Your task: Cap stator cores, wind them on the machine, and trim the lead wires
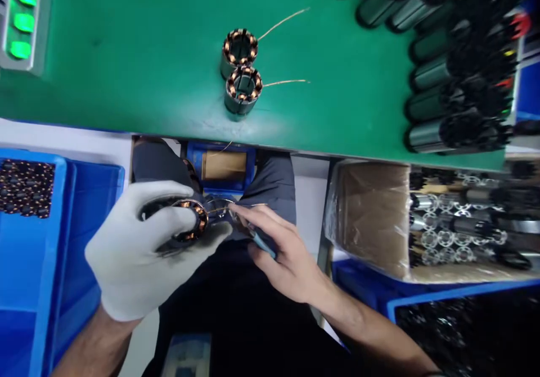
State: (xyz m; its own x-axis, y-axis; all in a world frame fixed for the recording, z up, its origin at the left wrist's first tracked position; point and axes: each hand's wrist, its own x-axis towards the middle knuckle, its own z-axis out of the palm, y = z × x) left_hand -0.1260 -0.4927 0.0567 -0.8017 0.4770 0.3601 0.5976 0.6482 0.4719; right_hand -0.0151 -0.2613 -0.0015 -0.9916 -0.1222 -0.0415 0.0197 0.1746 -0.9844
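Observation:
My left hand point(143, 247), in a white glove, is closed around a motor stator point(198, 219) with copper windings, its thumb in the bore. A thin copper wire point(217, 208) runs from that stator toward my bare right hand point(282, 242). The right fingers are closed on a small hand tool with a blue-grey handle point(265, 245), which looks like pliers or cutters; its metal tip meets the wire area, though contact is hard to make out. Above, on the green bench, two stators stand upright touching, the far stator point(239, 50) and the near stator point(243, 91), each with a copper wire sticking out rightward.
Many dark cylindrical parts point(434, 104) lie on the green bench point(126, 56) at right. A blue bin point(59, 253) at left holds wound parts. At right is a cardboard box point(371, 219) of metal rings. A small blue bin point(248, 180) sits below the bench edge.

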